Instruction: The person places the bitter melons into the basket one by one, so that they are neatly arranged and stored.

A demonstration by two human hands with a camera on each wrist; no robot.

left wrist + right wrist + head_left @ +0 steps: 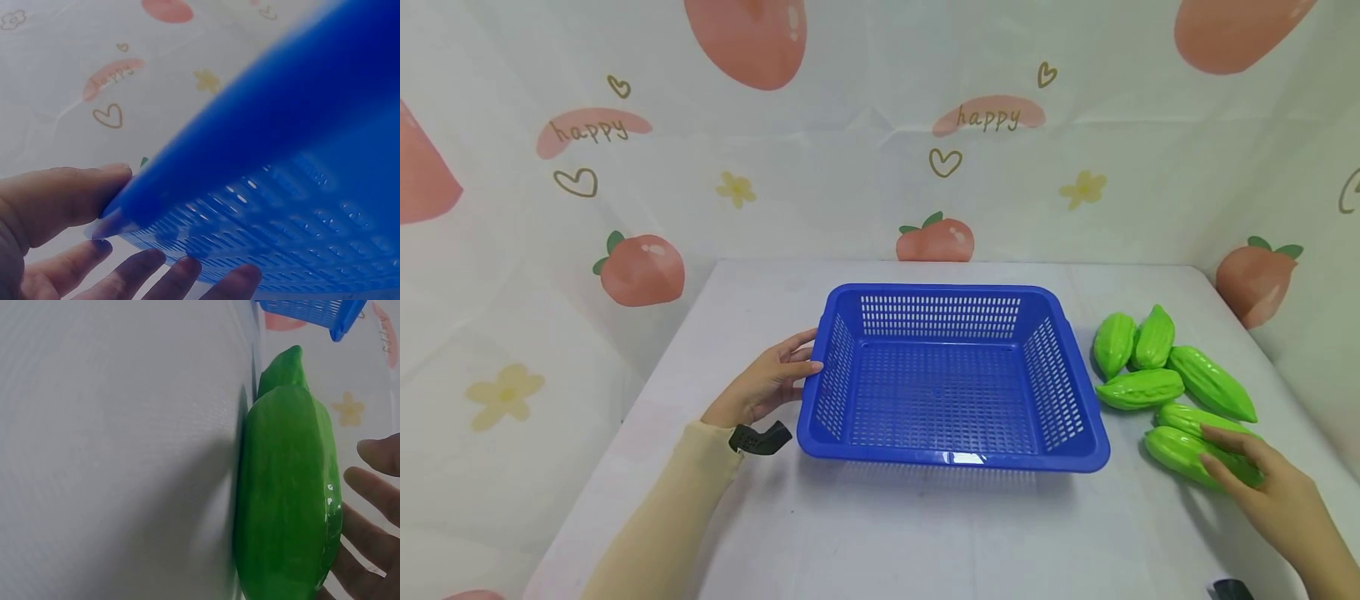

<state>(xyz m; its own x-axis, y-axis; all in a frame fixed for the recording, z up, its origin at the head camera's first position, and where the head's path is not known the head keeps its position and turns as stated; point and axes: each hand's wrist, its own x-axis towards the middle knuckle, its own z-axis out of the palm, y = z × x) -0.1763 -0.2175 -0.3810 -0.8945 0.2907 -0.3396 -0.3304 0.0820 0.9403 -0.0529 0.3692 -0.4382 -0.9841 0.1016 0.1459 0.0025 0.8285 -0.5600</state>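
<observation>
At the centre of the head view sits a blue perforated plastic basket (951, 383), rectangular and holding nothing, on a white cloth-covered table (880, 533). The left hand (771, 382), at centre-left of the frame, holds the basket's left rim: the left wrist view shows the thumb over the edge and the fingers (181, 275) spread beneath it. At the lower right, the right hand (1262, 483) lies with relaxed, fairly straight fingers on the nearest of 6 glossy green ridged plastic gourds (1176, 383), a toy gourd (1195, 454) lying just beside another; the grip is not closed, and the right wrist view shows the fingers apart alongside the fruit. The step in hand looks like steadying the basket while reaching for a first gourd. The next move would call for curling the fingers round that gourd and lifting it clear of its neighbour.
</observation>
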